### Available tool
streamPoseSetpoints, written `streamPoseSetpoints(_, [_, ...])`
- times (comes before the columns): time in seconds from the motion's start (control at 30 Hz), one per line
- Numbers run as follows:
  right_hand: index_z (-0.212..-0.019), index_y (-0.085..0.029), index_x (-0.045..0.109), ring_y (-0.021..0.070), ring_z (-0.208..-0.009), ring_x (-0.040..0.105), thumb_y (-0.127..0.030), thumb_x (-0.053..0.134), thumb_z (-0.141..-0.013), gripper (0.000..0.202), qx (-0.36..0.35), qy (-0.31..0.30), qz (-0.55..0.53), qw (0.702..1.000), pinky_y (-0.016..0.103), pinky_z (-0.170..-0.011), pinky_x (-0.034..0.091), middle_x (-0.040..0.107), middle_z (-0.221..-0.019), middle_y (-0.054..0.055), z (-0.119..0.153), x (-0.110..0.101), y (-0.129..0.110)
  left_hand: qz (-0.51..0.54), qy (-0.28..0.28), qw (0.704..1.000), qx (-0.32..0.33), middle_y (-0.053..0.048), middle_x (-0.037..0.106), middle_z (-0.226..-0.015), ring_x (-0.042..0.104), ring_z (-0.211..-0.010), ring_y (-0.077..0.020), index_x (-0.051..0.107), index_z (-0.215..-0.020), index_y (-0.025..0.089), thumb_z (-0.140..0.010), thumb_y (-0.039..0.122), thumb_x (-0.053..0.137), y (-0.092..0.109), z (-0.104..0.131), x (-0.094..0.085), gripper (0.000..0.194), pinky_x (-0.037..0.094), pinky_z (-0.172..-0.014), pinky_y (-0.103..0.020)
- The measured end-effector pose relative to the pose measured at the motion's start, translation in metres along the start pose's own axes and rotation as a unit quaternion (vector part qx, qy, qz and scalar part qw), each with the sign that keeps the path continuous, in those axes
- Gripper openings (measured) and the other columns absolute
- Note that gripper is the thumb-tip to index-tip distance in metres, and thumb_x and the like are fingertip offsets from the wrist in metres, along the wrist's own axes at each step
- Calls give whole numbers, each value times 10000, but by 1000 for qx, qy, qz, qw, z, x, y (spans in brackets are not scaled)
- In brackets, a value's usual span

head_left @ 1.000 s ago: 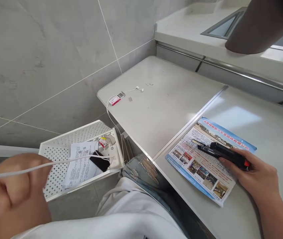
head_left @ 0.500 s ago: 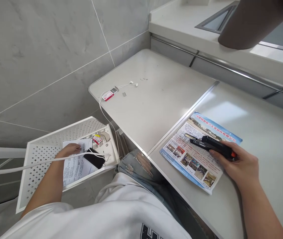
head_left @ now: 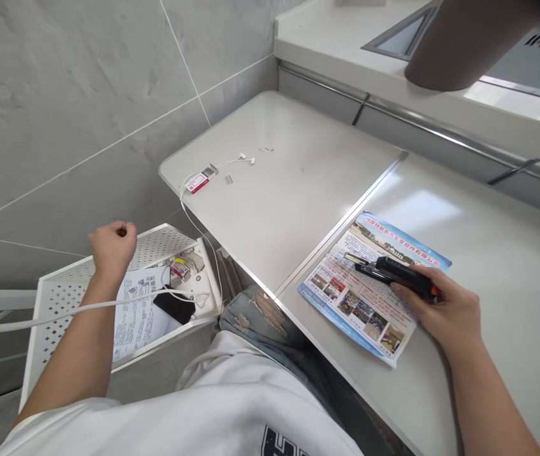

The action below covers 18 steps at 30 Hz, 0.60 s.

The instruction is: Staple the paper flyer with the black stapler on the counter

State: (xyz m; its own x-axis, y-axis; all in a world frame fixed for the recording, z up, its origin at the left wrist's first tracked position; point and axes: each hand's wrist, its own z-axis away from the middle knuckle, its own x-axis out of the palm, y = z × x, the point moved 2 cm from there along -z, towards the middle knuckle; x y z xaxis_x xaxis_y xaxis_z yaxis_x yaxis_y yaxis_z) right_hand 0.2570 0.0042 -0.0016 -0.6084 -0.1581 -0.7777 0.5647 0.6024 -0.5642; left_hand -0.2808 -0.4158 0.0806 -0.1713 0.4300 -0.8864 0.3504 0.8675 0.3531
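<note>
Head view: at lower right, the right hand has its fingers clamped on the black stapler, likely steadying it over the leaflet; mid-left, the left hand is curled closed, contents unclear.

A white cloth T-shirt with a short left sleeve bears bold black block lettering, cut off at the view's lower edge. Faded grey-blue denim jeans show ragged, frayed rips.
</note>
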Motion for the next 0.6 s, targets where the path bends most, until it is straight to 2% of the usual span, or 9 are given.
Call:
streamPoseSetpoints(0.07, [-1084,-263,761,206,-677,654,-440,810,-816,325,-9,0,-2,1000,340,-661,534,760,-880,66,0,0,0,-28,22,998,57,58,477,-550,438,-615,-106,598,-663,152,-921,284,606,19,-9,1,290,331,-681,-219])
streamPoseSetpoints(0.13, [-1086,-261,764,202,-673,657,-460,805,-828,328,-23,3,-15,1000,333,-660,538,758,-867,55,-1,0,0,-19,19,995,93,38,596,-639,530,-658,-116,679,-770,150,-955,339,570,38,-20,6,286,398,-722,-220])
streamPoseSetpoints(0.27, [-1114,-270,753,204,-708,681,-508,779,-866,344,-47,2,-46,998,329,-677,554,766,-921,30,-2,2,1,28,-25,986,165,-21,751,-860,666,-776,-147,738,-951,164,-974,377,545,86,-48,27,288,480,-795,-237])
streamPoseSetpoints(0.43, [-1135,-273,736,234,-778,714,-495,768,-893,330,-50,-10,-57,997,357,-702,571,773,-979,36,-3,2,2,-5,-97,963,250,-53,788,-992,701,-881,-204,753,-1003,207,-952,361,575,147,-80,62,241,507,-893,-293])
streamPoseSetpoints(0.53, [-1135,-282,731,240,-802,727,-472,758,-906,299,-52,-19,-62,997,359,-705,575,775,-1001,38,-3,2,0,-39,-121,953,275,-72,788,-1101,709,-962,-245,765,-1051,226,-918,356,614,165,-100,75,240,512,-945,-339])
streamPoseSetpoints(0.6, [-1140,-287,725,241,-814,733,-461,752,-911,288,-54,-22,-66,996,358,-704,577,777,-1013,36,-4,1,-1,-49,-118,962,243,-82,793,-1068,715,-963,-272,780,-1046,221,-889,345,636,167,-114,77,246,526,-933,-369])
